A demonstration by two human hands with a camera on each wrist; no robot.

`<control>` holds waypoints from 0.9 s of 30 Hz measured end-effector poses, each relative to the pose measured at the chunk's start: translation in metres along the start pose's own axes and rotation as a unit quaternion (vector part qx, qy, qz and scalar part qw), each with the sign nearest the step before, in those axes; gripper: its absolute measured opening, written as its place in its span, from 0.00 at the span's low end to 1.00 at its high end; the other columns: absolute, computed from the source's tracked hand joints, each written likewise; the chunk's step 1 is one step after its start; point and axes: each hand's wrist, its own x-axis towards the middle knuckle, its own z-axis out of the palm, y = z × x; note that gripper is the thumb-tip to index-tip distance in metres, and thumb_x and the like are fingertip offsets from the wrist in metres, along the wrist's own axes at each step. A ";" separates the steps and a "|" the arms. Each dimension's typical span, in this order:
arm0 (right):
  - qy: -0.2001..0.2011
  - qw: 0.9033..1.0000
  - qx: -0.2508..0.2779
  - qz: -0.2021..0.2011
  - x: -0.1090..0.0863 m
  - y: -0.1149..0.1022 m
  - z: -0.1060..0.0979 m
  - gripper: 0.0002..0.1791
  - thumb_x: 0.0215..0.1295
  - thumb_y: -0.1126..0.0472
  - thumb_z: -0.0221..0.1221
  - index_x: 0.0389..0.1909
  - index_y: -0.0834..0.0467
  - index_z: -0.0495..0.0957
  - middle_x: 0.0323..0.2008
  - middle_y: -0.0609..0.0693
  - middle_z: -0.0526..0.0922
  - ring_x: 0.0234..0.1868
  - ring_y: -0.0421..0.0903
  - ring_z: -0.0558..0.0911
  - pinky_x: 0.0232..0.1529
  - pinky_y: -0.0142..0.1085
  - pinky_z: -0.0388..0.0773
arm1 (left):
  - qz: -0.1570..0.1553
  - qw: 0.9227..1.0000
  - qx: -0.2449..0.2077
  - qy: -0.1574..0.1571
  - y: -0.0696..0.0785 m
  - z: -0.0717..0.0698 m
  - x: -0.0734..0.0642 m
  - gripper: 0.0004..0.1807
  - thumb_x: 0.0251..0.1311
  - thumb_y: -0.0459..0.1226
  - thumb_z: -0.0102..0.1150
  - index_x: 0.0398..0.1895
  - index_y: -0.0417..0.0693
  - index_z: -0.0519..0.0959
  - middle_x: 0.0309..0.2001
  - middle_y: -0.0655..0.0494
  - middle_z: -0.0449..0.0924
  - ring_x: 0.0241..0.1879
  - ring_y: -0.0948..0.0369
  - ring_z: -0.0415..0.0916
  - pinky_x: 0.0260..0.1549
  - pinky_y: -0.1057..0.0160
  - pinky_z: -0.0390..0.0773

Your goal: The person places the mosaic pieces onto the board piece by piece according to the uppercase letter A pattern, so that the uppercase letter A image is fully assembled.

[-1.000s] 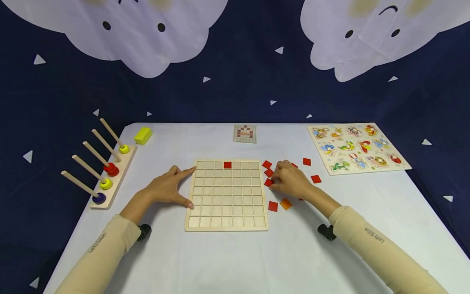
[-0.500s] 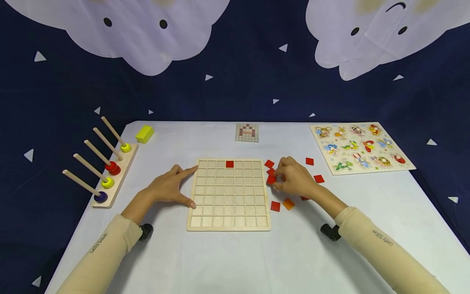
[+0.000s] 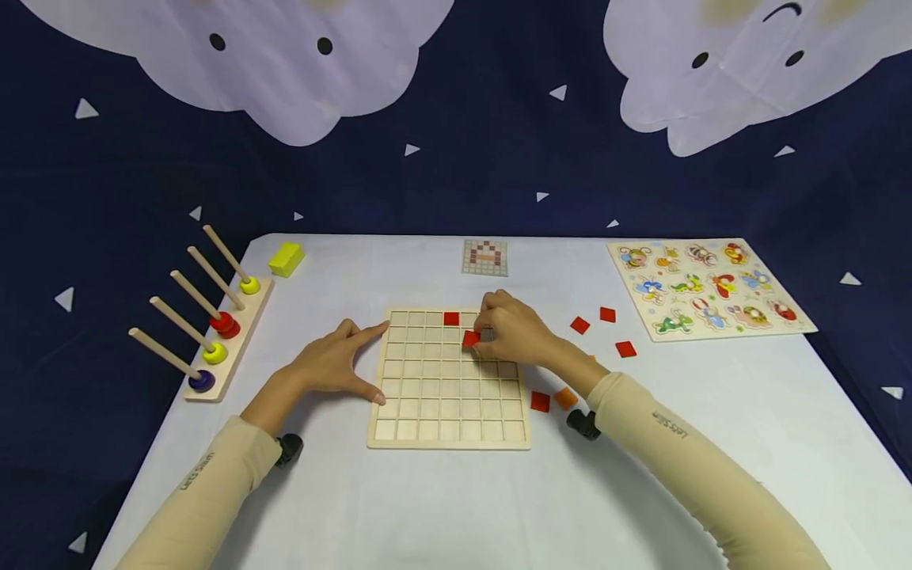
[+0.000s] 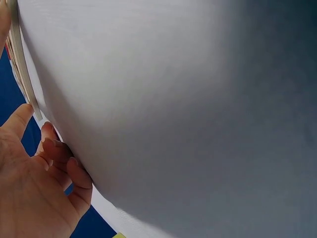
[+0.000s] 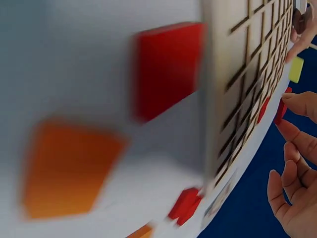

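A wooden grid board lies flat on the white table, with one red square tile in its top row. My left hand touches the board's left edge with spread thumb and index finger; the left wrist view shows this hand beside the board's edge, other fingers loosely bent. Between thumb and index finger, my right hand pinches another red tile over the upper right cells. In the right wrist view, the pinched tile appears just above the board, remaining fingers loosely curled.
Right of the board lie several loose red tiles and an orange tile. A small pattern card sits behind the board. An insect puzzle is at back right; a peg stand and yellow block are left.
My right hand has taken a red tile from beside the board and moved left with it over the upper right of the grid. The left hand keeps its place at the edge.
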 end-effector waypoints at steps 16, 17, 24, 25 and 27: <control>-0.053 0.998 -0.038 0.005 0.051 -0.022 0.019 0.11 0.56 0.54 0.72 0.35 0.57 0.88 0.40 0.50 0.78 0.42 0.46 0.72 0.41 0.37 0.73 | 0.007 1.000 -0.003 0.003 -0.002 0.002 0.002 0.69 0.27 0.70 0.75 0.78 0.60 0.57 0.43 0.52 0.63 0.29 0.58 0.63 0.27 0.63 0.64; -0.056 0.998 -0.035 0.008 0.052 -0.022 0.020 0.11 0.56 0.55 0.72 0.35 0.57 0.87 0.40 0.50 0.78 0.42 0.46 0.72 0.41 0.37 0.73 | 0.008 1.000 -0.004 0.003 -0.002 0.002 0.002 0.69 0.27 0.70 0.76 0.78 0.60 0.57 0.43 0.52 0.63 0.29 0.58 0.63 0.27 0.63 0.63; -0.063 0.998 0.009 0.023 0.059 -0.023 0.025 0.07 0.57 0.58 0.72 0.32 0.55 0.85 0.37 0.49 0.77 0.39 0.46 0.69 0.38 0.36 0.71 | 0.004 1.000 -0.006 0.004 -0.002 0.002 0.002 0.69 0.27 0.69 0.76 0.78 0.60 0.57 0.42 0.52 0.63 0.28 0.58 0.62 0.27 0.63 0.63; -0.064 0.997 0.016 0.026 0.060 -0.023 0.025 0.06 0.57 0.58 0.72 0.31 0.55 0.84 0.36 0.49 0.77 0.38 0.46 0.69 0.37 0.36 0.70 | 0.003 1.000 -0.006 0.004 -0.002 0.002 0.002 0.69 0.27 0.69 0.76 0.78 0.60 0.57 0.42 0.52 0.63 0.28 0.58 0.62 0.27 0.63 0.63; -0.069 0.997 0.030 0.034 0.061 -0.024 0.028 0.05 0.58 0.58 0.71 0.30 0.53 0.84 0.34 0.48 0.76 0.37 0.45 0.67 0.36 0.35 0.68 | 0.003 1.000 -0.007 0.004 -0.003 0.002 0.002 0.69 0.26 0.70 0.76 0.78 0.60 0.57 0.42 0.52 0.63 0.29 0.58 0.63 0.27 0.62 0.63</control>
